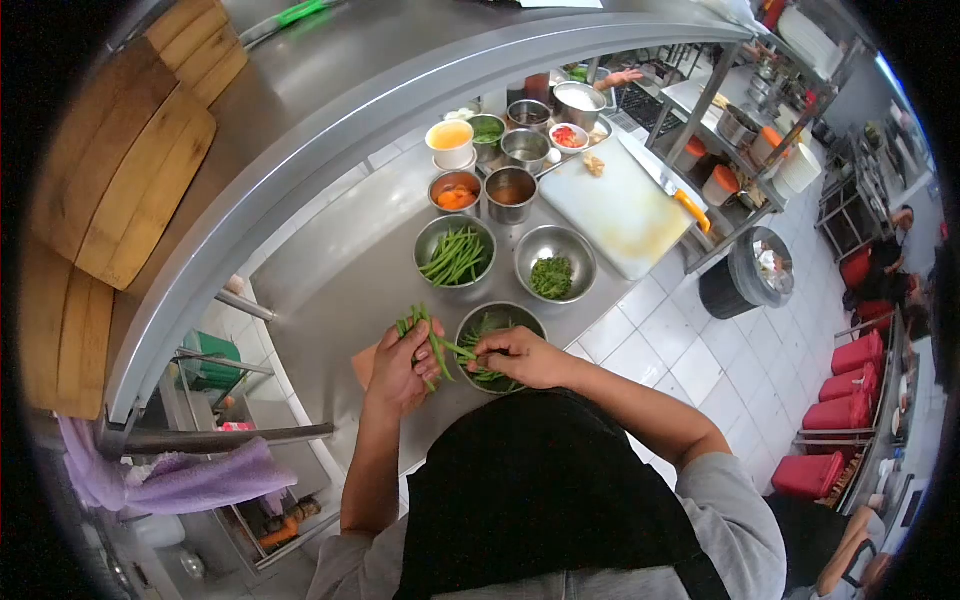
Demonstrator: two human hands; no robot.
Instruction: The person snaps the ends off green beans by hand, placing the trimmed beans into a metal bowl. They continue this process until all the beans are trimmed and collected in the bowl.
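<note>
Several green beans [434, 345] are gripped in my left hand [403, 362], their ends sticking out past the fingers. My right hand [520, 357] pinches the end of one bean, over the edge of a metal bowl [541, 318]. Inside that bowl lie more green pieces, partly covered by my right hand. Just beyond my hands stands a second metal bowl [488, 238] of whole green beans [455, 256]. To its right, another metal bowl [583, 248] holds small green trimmings [551, 277].
Farther back are metal cups with an orange food [456, 196] and a brown liquid [511, 186]. A white cutting board [610, 200] carries a yellow-handled knife [668, 183]. A curved metal shelf edge [300, 110] arches above, with wooden boards [120, 170] on the left. A bin [730, 285] stands right.
</note>
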